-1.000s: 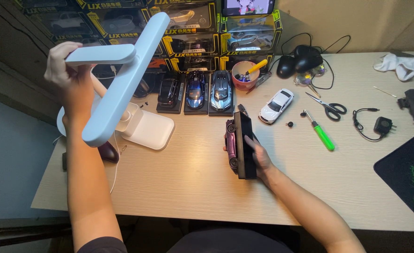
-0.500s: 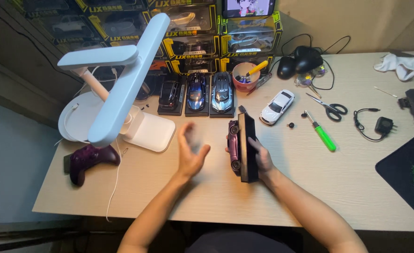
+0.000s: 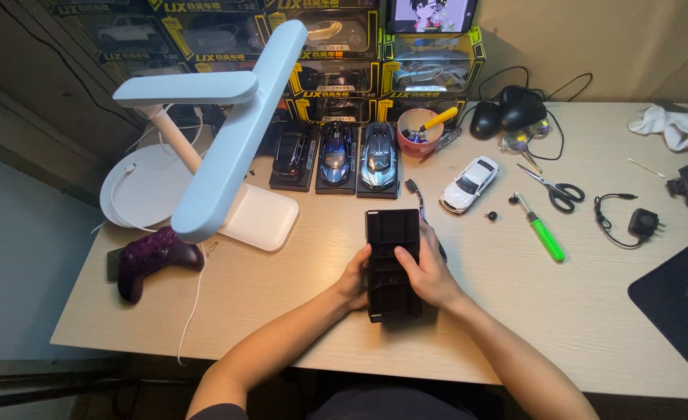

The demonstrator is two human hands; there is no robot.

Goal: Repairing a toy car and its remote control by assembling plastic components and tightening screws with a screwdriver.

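A flat black rectangular plastic base (image 3: 393,241) with moulded ribs lies lengthwise on the wooden desk (image 3: 515,311) in front of me. My left hand (image 3: 353,280) grips its left edge near the middle. Across from it, my right hand (image 3: 424,272) holds the right edge, thumb lying on the top face. A thin dark part (image 3: 421,204) pokes out from behind the base on its right side. Whatever sits under the base is hidden.
A white desk lamp (image 3: 227,148) stands at the left, a purple game controller (image 3: 153,260) beside it. Three model cars on black bases (image 3: 336,153), a white model car (image 3: 469,183), a green-handled screwdriver (image 3: 543,233), scissors (image 3: 555,187) and a pink cup (image 3: 420,132) lie beyond.
My left hand let go of the lamp arm, came down and took the base's left edge. The base, earlier on its edge with a red car showing, now lies flat.
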